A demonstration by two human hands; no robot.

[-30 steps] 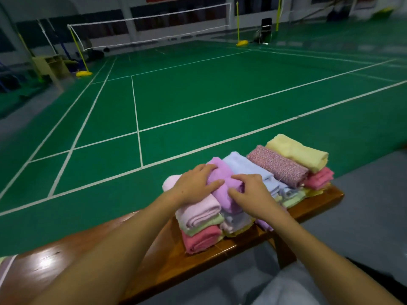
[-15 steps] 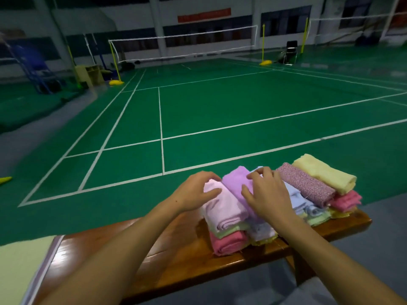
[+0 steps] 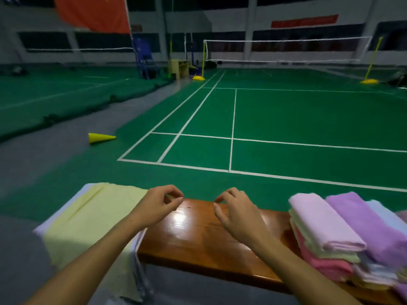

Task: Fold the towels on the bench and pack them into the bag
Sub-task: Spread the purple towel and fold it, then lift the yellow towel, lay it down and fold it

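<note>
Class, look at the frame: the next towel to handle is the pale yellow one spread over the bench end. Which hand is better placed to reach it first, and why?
The left hand. It hovers empty at the edge of the pale yellow towel, while the right hand hangs over the bare bench, farther from it.

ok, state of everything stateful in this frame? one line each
left hand: fingers loosely curled, holding nothing, above the bench
right hand: fingers loosely curled, holding nothing
pink towel: folded, top of stack
purple towel: folded, beside the pink one
yellow cloth: spread flat at the bench end
yellow cone: lying on its side
</note>
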